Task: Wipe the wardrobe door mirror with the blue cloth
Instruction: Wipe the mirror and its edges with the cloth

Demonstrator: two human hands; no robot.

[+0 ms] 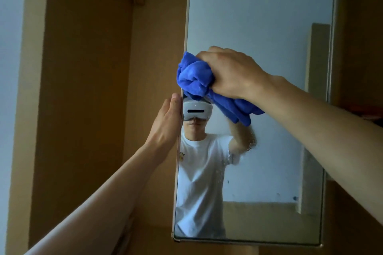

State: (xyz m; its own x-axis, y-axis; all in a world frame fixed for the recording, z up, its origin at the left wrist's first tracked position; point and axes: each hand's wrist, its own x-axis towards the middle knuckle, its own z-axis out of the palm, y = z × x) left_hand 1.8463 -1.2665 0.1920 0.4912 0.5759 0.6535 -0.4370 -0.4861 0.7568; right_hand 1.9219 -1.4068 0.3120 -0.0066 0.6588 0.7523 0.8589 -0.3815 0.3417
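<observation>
Brown wardrobe panel (83,89) beside mirror (259,16). Pressing bunched blue cloth (194,76) to glass, right hand (230,72) fingers clenched round it; left hand (167,118) flat, fingers released, on door edge (177,172).

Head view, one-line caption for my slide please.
The right hand grips the blue cloth on the mirror; left hand rests against the door edge.

Reflected view: white short-sleeved fabric T-shirt (199,172), round neck, sleeve ending above elbow. Small yellowish chest print (181,155) at reflection's edge, detail illegible. On head: pale grey rounded plastic headset (196,111), dark horizontal slot across front, tiny light dot above slot, grey strap piece at upper side. Direct view: left forearm (107,188) and right forearm (321,116) bare, unsleeved. Left hand (167,118) and right hand (230,72) uncovered.
</observation>
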